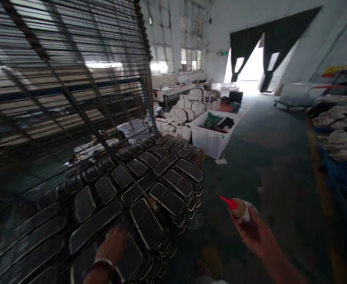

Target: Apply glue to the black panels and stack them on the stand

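My right hand (252,230) is wrapped around a squeeze bottle (244,210) with a red pointed nozzle, held over the floor right of the stacks. The nozzle points up and to the left. Low in the view, my left hand (114,242) is over the dark rounded panels (146,223), with a bracelet and a dark red band at its wrist. Its fingers are blurred and dim, so their grip cannot be made out. The panels have pale edges and lie in rows, layered with wire racks.
A tilted wire rack (81,79) rises at the left above the panels. Beyond stand a white bin (210,144) holding cloth and a heap of pale bundles (188,108). More bundles (339,138) lie along the right, above blue pallets (336,177). A flat cart (291,103) stands farther back.
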